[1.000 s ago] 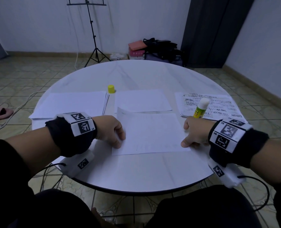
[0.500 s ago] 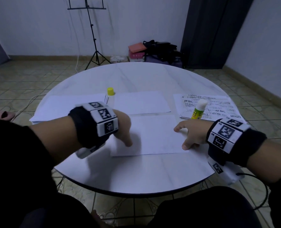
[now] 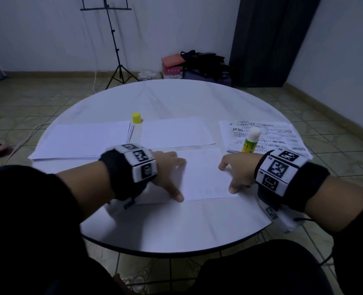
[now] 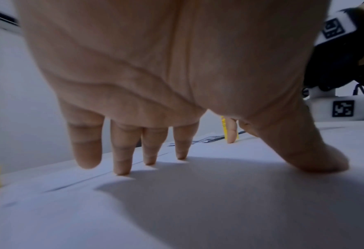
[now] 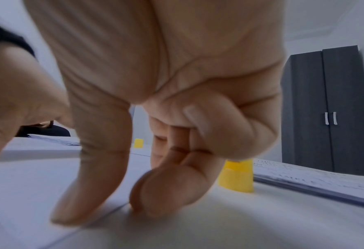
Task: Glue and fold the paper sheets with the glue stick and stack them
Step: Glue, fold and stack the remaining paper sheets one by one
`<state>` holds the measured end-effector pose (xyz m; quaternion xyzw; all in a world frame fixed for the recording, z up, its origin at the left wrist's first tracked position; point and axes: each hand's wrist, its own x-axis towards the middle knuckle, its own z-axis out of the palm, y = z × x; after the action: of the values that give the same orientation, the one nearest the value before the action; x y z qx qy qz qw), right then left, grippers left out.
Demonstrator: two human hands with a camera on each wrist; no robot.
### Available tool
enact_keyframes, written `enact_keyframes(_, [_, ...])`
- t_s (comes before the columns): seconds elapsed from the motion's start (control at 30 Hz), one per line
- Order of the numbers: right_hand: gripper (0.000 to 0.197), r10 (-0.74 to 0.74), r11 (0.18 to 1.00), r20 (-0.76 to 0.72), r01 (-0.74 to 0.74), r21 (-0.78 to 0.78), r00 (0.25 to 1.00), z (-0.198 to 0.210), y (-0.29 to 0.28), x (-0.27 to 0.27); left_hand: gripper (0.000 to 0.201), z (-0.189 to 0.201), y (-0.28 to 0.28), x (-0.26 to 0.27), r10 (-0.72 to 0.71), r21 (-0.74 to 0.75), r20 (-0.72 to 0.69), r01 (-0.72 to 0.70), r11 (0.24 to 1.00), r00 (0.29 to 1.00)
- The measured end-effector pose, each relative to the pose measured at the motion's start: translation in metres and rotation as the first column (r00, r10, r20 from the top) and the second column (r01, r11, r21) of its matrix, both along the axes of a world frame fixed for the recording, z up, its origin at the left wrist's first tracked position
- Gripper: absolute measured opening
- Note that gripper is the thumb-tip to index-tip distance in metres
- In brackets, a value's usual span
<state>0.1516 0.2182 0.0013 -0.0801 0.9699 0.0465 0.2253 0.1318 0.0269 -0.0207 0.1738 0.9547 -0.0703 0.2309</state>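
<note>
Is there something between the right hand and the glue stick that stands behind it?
Nothing visible stands between them. The right hand presses the folded white paper sheet, and the uncapped green-and-yellow glue stick stands upright just beyond its knuckles, at the edge of the printed sheets.

Round white surface (image 3: 176, 99) bore: folded sheet (image 3: 201, 175), blank paper stack (image 3: 80, 139), single white sheet (image 3: 176, 133), printed sheets (image 3: 282, 137), upright glue stick (image 3: 250, 141), yellow cap (image 3: 136, 118).
</note>
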Motion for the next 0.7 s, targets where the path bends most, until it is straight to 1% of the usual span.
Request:
enact_keyframes(0.1, [0.067, 0.013, 0.999, 0.017, -0.013, 0.032, 1.0, 0.0, -0.001, 0.0, 0.105, 0.003, -0.038, 0.007, 0.057, -0.031, 0.016, -0.057, 0.998, 0.998])
enact_keyframes(0.17, [0.068, 0.023, 0.998, 0.021, -0.024, 0.062, 1.0, 0.0, -0.004, -0.001, 0.106, 0.004, -0.058, 0.009, 0.072, -0.046, 0.013, -0.071, 0.996, 0.997])
enact_keyframes(0.27, [0.071, 0.009, 0.998, 0.021, -0.01, 0.057, 1.0, -0.001, -0.008, -0.001, 0.112, 0.004, -0.071, 0.011, 0.076, -0.06, 0.009, -0.075, 0.995, 0.997])
enact_keyframes(0.33, [0.069, 0.036, 0.997, 0.005, -0.037, 0.061, 0.999, -0.002, -0.013, 0.003, 0.114, 0.003, -0.071, 0.011, 0.068, -0.07, 0.007, -0.067, 0.995, 0.998])
enact_keyframes(0.43, [0.053, 0.157, 0.984, -0.029, -0.154, 0.087, 0.987, -0.005, -0.032, 0.013, 0.111, 0.004, -0.069, 0.01, 0.05, -0.079, -0.012, -0.051, 0.996, 0.999])
enact_keyframes(0.5, [0.048, 0.251, 0.968, -0.034, -0.25, 0.029, 0.967, -0.01, -0.053, 0.016, 0.109, 0.003, -0.069, 0.01, 0.05, -0.067, -0.028, -0.052, 0.996, 0.998])
enact_keyframes(0.57, [0.049, 0.356, 0.931, -0.043, -0.358, -0.066, 0.933, -0.015, -0.08, 0.016, 0.11, 0.001, -0.068, 0.008, 0.052, -0.068, -0.031, -0.054, 0.996, 0.998])
enact_keyframes(0.63, [0.053, 0.444, 0.884, -0.058, -0.448, -0.133, 0.894, -0.016, -0.105, 0.016, 0.11, -0.002, -0.069, 0.005, 0.088, -0.065, -0.017, -0.089, 0.994, 0.996])
enact_keyframes(0.7, [0.057, 0.466, 0.869, -0.069, -0.471, -0.149, 0.882, -0.016, -0.119, 0.012, 0.112, -0.003, -0.07, 0.002, 0.144, -0.057, 0.008, -0.144, 0.988, 0.99])
